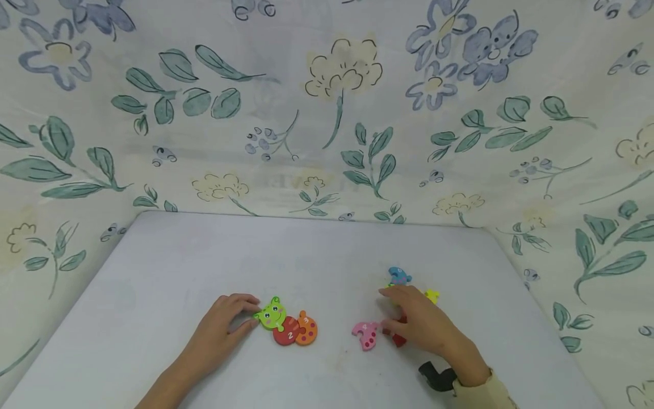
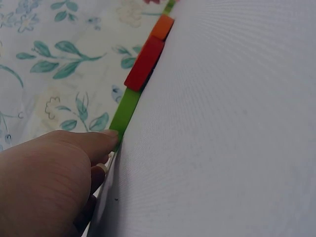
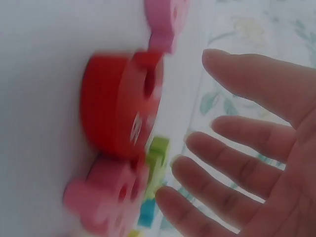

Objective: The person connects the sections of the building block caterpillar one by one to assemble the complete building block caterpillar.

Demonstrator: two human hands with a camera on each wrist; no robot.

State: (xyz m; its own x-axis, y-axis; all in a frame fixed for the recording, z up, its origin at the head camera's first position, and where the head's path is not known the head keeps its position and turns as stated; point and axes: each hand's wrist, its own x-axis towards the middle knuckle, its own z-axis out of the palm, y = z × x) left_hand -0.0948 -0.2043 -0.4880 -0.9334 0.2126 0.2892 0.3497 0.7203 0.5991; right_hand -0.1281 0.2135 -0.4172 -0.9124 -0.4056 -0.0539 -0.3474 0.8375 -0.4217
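Floral cloth stands behind your white desk (image 1: 168, 267). Near the front edge, your left hand (image 1: 227, 324) touches the green frog piece (image 1: 271, 314) with its fingertips; this piece joins the red piece (image 1: 286, 332) and orange piece (image 1: 307, 329). Your right hand (image 1: 419, 321), fingers spread and holding nothing, hovers over a loose pile beside a pink piece (image 1: 365, 334).

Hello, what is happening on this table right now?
A person is handling flat, colourful puzzle pieces on a white table. The left hand touches the green frog-face piece, which is joined to a red piece and an orange piece. The right hand, fingers spread, hovers over loose pieces, among them a pink piece.
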